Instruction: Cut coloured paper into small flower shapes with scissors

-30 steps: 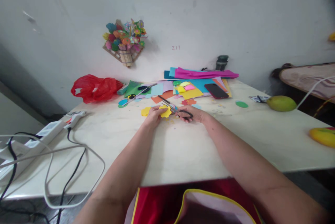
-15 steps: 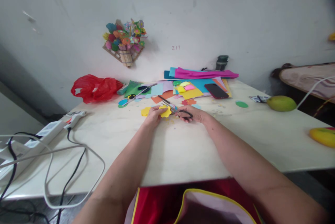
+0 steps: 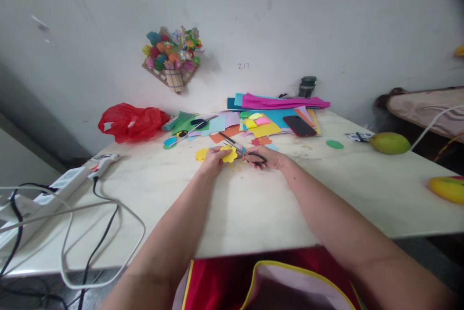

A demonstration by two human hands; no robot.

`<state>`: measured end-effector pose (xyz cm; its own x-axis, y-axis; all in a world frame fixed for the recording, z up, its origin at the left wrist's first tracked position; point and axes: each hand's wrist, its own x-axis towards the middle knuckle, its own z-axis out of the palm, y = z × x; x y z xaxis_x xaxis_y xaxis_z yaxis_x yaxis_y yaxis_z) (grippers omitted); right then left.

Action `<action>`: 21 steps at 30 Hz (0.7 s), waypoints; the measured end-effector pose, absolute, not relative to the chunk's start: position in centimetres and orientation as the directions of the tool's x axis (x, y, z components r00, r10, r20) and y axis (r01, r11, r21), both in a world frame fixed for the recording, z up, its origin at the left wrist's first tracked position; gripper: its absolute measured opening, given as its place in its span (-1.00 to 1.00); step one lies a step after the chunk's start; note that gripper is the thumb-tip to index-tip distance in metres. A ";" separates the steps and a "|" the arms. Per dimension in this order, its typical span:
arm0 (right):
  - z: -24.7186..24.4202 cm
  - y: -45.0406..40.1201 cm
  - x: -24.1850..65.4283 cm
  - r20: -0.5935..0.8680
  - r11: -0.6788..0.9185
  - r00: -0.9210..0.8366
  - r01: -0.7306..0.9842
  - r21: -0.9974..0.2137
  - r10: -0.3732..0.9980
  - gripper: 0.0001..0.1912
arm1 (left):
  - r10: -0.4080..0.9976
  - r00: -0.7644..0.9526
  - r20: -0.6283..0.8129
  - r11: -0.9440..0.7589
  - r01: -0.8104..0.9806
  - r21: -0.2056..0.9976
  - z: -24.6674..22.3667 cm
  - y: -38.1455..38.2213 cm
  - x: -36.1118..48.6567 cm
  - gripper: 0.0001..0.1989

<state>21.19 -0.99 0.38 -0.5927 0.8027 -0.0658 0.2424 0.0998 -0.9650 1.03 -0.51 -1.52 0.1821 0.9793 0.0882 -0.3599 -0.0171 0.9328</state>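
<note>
Between the thumb and fingers of my left hand [image 3: 214, 159] is a yellow paper flower [image 3: 229, 155] with a scalloped edge. My right hand [image 3: 264, 156] is wrapped round the dark handles of a pair of scissors [image 3: 256, 157], whose blades point left at the flower's edge. Another yellow paper piece [image 3: 201, 155] lies just left of my left hand. Small yellow scraps [image 3: 237, 168] are scattered on the table below the scissors. Red-orange paper flowers [image 3: 261, 140] lie behind my right hand.
Coloured paper sheets [image 3: 268, 129], a phone [image 3: 299, 125] and a second pair of scissors [image 3: 203, 122] lie at the back. A red plastic bag [image 3: 132, 122] sits back left. A power strip [image 3: 68, 182] with cables is on the left, mangoes [image 3: 390, 143] on the right.
</note>
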 end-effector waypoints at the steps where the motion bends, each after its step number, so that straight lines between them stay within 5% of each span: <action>1: 0.3 -0.9 21.2 -0.071 0.093 -0.591 0.242 -0.966 0.804 -0.71 | 0.979 0.185 0.090 -0.017 -0.361 0.932 -1.5 -0.5 1.0 -0.79; 21: 0.2 -0.9 21.0 -0.064 0.089 -0.558 0.242 -0.966 0.828 -0.76 | 0.981 0.166 0.104 -0.037 -0.365 0.930 -1.8 -0.2 0.9 -0.79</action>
